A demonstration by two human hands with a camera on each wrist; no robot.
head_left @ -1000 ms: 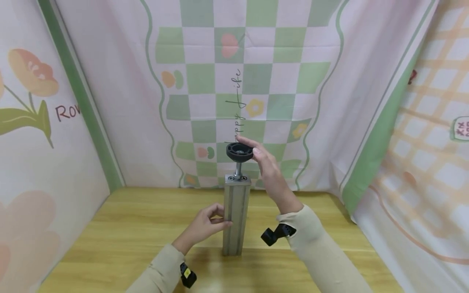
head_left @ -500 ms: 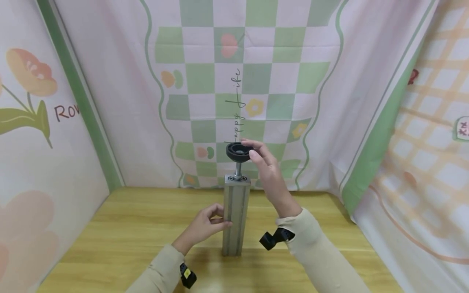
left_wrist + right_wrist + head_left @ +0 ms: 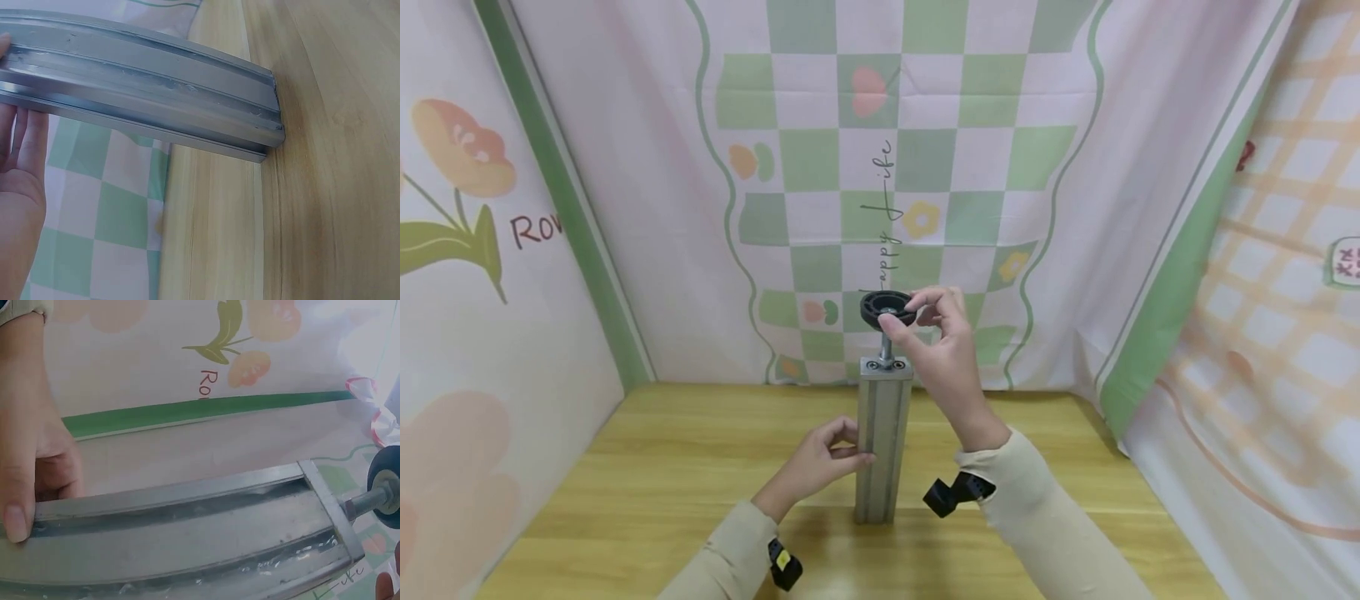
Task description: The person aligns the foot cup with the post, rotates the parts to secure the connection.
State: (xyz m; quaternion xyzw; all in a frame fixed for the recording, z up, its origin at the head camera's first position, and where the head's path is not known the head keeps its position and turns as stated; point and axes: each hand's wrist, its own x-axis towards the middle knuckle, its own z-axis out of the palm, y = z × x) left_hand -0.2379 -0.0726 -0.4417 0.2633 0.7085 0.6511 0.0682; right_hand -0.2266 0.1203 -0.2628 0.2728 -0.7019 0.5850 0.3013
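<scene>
A grey aluminium profile (image 3: 880,450) stands upright on the table, topped by an end plate held with screws. From the plate rises a threaded bolt (image 3: 887,346) carrying a black round levelling foot (image 3: 871,313), its hollow side up. My left hand (image 3: 812,460) grips the profile around mid-height, thumb on the near face, fingers behind it. Thumb and forefinger of my right hand (image 3: 951,354) pinch the right rim of the foot. In the right wrist view the bolt (image 3: 369,501) links plate and foot, and only bits of my right fingers (image 3: 385,586) show.
The wooden table (image 3: 700,442) runs back to a green-and-white checked curtain (image 3: 925,158). Printed cloth walls hang at the left (image 3: 467,333) and right (image 3: 1270,333). A black wrist camera (image 3: 958,492) sits on my right cuff, another (image 3: 785,565) on my left.
My right hand has gone from straighter fingers touching the foot's right side to pinching its rim, with the thumb swung left to the near edge. My left hand and the profile have stayed put.
</scene>
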